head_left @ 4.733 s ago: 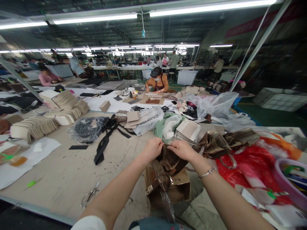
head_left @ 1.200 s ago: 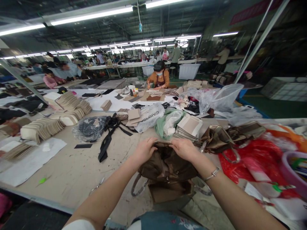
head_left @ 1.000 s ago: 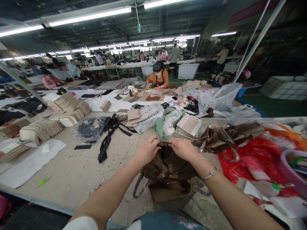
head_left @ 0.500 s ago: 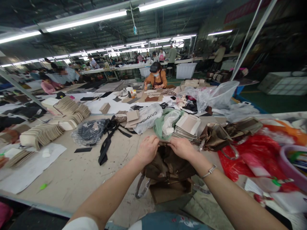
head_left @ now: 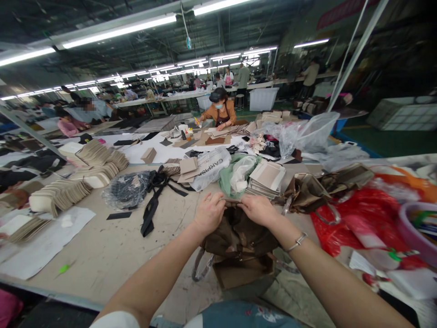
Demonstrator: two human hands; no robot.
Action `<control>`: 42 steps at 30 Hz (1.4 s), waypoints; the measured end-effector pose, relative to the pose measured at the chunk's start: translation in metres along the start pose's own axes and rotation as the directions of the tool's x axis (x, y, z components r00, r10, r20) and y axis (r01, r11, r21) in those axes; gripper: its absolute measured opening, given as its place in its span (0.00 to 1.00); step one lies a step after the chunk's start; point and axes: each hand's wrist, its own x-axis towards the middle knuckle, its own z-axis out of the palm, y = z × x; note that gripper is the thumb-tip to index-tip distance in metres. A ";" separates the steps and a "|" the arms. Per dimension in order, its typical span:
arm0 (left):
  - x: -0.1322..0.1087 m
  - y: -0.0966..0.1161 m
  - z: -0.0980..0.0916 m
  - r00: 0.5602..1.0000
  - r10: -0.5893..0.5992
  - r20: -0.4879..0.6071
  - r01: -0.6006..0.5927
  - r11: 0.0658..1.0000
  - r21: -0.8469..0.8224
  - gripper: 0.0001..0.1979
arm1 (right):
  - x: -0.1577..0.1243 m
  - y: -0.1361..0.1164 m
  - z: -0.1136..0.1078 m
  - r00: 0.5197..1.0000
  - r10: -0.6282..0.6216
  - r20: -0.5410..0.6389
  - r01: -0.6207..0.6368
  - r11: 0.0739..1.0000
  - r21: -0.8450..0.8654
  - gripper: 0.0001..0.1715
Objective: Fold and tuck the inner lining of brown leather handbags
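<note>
A dark brown bag (head_left: 244,239) sits on the work table in front of me, its boxy tan lower end facing my body. My left hand (head_left: 210,213) pinches the bag's far edge at its left side. At the right side of the same edge, my right hand (head_left: 258,210) grips with fingers curled over it. A strap wrapped in clear plastic (head_left: 202,269) hangs at the bag's left. Just beyond my hands lie a green and white plastic bag (head_left: 239,175) and a stack of beige panels (head_left: 266,177).
Rows of beige padded pieces (head_left: 61,193) stand at the left. A plastic-wrapped black bundle (head_left: 128,189) and black straps (head_left: 150,209) lie nearer. Red plastic (head_left: 362,218), a purple basin (head_left: 416,228) and more brown bags (head_left: 307,191) fill the right. A co-worker (head_left: 220,109) sits across.
Both hands keep their hold on the brown bag, almost unmoved. The co-worker across has raised a hand with something yellow out to the left. The view has shifted slightly.
</note>
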 end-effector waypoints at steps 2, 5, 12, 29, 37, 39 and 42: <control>0.000 -0.001 0.001 1.000 0.011 -0.004 -0.011 1.000 0.020 0.07 | 0.001 -0.001 0.000 1.000 0.008 0.007 -0.008 1.000 0.000 0.21; 0.002 -0.001 0.002 0.999 0.042 0.000 -0.042 0.998 0.050 0.08 | 0.002 -0.002 0.001 1.000 0.008 0.016 -0.007 1.000 -0.012 0.20; 0.003 0.005 -0.007 0.982 0.189 -0.009 -0.189 0.982 0.016 0.06 | 0.000 0.001 0.003 0.999 -0.015 -0.028 0.015 1.000 -0.021 0.18; 0.001 0.001 -0.002 0.992 0.065 -0.104 -0.061 0.997 0.042 0.06 | 0.000 0.000 0.004 1.000 -0.010 -0.018 0.010 1.000 -0.010 0.19; -0.002 -0.001 0.000 0.993 0.010 -0.114 -0.006 1.000 0.030 0.07 | 0.000 -0.001 0.004 1.000 -0.007 -0.016 0.007 1.000 -0.007 0.20; -0.002 -0.001 0.001 0.994 0.011 -0.111 -0.007 0.999 0.036 0.08 | 0.000 -0.001 0.004 1.000 -0.013 -0.024 0.013 1.000 -0.004 0.19; 0.000 0.000 0.001 0.995 0.020 -0.103 -0.015 0.999 0.046 0.08 | 0.000 0.000 0.005 0.999 -0.015 -0.031 0.015 1.000 -0.003 0.19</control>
